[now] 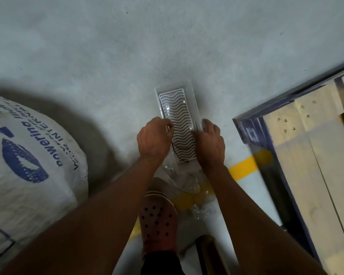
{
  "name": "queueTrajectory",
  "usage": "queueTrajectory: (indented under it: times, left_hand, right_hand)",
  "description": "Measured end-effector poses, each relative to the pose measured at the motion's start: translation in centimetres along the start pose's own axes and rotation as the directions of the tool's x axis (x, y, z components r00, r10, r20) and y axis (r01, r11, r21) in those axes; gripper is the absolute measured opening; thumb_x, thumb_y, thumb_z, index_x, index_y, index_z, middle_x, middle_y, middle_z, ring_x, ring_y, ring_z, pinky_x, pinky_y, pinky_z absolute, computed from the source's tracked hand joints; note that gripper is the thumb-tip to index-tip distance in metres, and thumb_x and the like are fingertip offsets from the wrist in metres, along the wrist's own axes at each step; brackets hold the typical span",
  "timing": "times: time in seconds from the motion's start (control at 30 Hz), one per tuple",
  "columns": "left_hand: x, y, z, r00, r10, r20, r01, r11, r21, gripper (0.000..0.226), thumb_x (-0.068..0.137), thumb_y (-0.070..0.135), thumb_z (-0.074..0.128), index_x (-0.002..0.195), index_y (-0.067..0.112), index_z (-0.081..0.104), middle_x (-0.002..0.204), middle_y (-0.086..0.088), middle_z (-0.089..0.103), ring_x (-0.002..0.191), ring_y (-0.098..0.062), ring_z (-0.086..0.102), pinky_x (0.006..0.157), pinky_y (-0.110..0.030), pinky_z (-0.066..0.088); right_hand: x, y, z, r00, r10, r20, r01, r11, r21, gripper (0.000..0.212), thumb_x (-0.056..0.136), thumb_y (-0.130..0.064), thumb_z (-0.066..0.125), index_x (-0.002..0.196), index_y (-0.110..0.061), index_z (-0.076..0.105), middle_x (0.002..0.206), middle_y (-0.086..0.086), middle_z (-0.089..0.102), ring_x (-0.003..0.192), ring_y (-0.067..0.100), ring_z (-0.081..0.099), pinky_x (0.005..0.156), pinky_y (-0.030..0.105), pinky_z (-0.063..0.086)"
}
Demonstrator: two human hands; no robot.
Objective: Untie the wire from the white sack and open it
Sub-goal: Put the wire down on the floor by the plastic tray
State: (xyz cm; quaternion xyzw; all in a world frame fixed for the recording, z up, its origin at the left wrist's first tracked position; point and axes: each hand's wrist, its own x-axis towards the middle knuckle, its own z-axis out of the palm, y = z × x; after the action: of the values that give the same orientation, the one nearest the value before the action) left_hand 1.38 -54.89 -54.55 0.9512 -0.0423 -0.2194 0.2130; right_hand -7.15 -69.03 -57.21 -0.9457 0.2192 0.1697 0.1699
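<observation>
Dim, flat indoor light leaves the forearms dark. The white sack casts a soft shadow rightward onto the floor. Wide-angle bending and slight blur mark the edges.

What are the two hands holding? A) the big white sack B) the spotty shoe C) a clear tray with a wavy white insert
C: the left hand and right hand are at either side of the clear tray, while the white sack sits untouched off to the left.
</observation>
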Motion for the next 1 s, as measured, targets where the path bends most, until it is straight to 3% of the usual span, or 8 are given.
queueTrajectory:
  times: [0.1,0.17,0.3,0.4,0.5,0.6,0.83,1.0]
  left_hand:
    - [-0.6,-0.2,-0.6,1.0,-0.002,0.014,0.002,0.999,-0.044,0.029,0.099,0.045,0.066,0.121,0.032,0.079,0.109,0.003,0.079,0.095,-0.02,0.075,0.086,-0.041,0.063]
    - [-1.3,0.0,-1.6,1.0,0.0,0.03,0.001,0.998,-0.056,0.03,0.102,0.043,0.062,0.126,0.033,0.077,0.113,0.002,0.078,0.098,-0.02,0.075,0.089,-0.042,0.062]
    - [-2.0,0.7,-4.8,0.997,0.041,0.063,-0.034,0.994,-0.101,0.031,0.104,0.033,0.058,0.13,0.03,0.075,0.121,-0.001,0.076,0.109,-0.024,0.073,0.096,-0.042,0.059]
    - [-1.8,1.7,-9.3,0.977,0.104,0.189,-0.09,0.993,-0.083,0.044,0.103,0.027,0.058,0.147,0.026,0.059,0.134,-0.007,0.068,0.126,-0.03,0.063,0.105,-0.046,0.052]
    - [-1.2,3.0,-16.6,0.96,0.123,0.253,-0.118,0.992,-0.037,0.065,0.103,0.025,0.057,0.164,0.023,0.033,0.158,-0.011,0.05,0.145,-0.033,0.047,0.117,-0.049,0.042]
    - [-1.4,3.9,-26.0,0.96,0.144,0.239,-0.168,0.983,0.081,0.077,0.105,0.027,0.055,0.169,0.024,0.013,0.172,-0.01,0.031,0.154,-0.035,0.035,0.122,-0.053,0.037]
    - [-5.9,2.5,-45.5,0.971,0.203,0.125,-0.232,0.929,0.288,0.082,0.105,0.037,0.053,0.17,0.021,0.006,0.173,-0.015,0.027,0.156,-0.036,0.032,0.122,-0.059,0.034]
    - [-14.3,-4.4,-54.8,0.985,0.167,0.044,-0.172,0.947,0.271,0.084,0.096,0.044,0.044,0.169,0.023,0.011,0.165,-0.015,0.04,0.149,-0.039,0.043,0.113,-0.064,0.041]
  right_hand:
    - [-0.4,0.0,-1.0,0.999,-0.052,-0.002,0.052,0.995,0.079,0.027,0.095,-0.023,0.072,0.121,-0.017,0.076,0.156,0.018,0.049,0.144,0.039,0.045,0.109,0.052,0.049]
    - [-0.8,0.0,-2.2,0.998,-0.015,0.057,0.005,0.983,0.185,0.035,0.099,-0.026,0.062,0.132,-0.019,0.07,0.161,0.011,0.042,0.147,0.035,0.041,0.116,0.051,0.045]
    - [-1.8,-0.6,-6.1,0.996,-0.061,0.061,0.044,0.968,0.248,0.037,0.102,-0.022,0.061,0.139,-0.021,0.065,0.164,0.011,0.038,0.149,0.036,0.038,0.116,0.052,0.044]
    - [-1.2,-3.2,-10.9,0.988,-0.116,0.103,0.09,0.97,0.227,0.05,0.102,-0.027,0.062,0.151,-0.021,0.051,0.164,0.013,0.036,0.146,0.037,0.041,0.11,0.052,0.046]
    - [0.1,-7.7,-17.2,0.959,-0.174,0.222,0.124,0.967,0.223,0.071,0.101,-0.038,0.062,0.162,-0.03,0.027,0.165,0.014,0.031,0.14,0.043,0.046,0.108,0.059,0.048]
    - [0.3,-12.6,-24.3,0.948,-0.241,0.208,0.196,0.957,0.213,0.081,0.1,-0.041,0.064,0.165,-0.032,0.015,0.17,0.016,0.022,0.144,0.048,0.04,0.111,0.061,0.043]
    - [-3.2,-23.9,-37.5,0.863,-0.467,0.194,0.428,0.879,0.212,0.094,0.096,-0.038,0.069,0.165,-0.04,0.005,0.172,0.016,0.015,0.149,0.047,0.034,0.116,0.061,0.039]
    - [-10.3,-34.1,-40.0,0.771,-0.603,0.206,0.549,0.793,0.263,0.095,0.096,-0.038,0.069,0.163,-0.047,0.002,0.175,0.007,0.006,0.153,0.041,0.03,0.116,0.059,0.037]
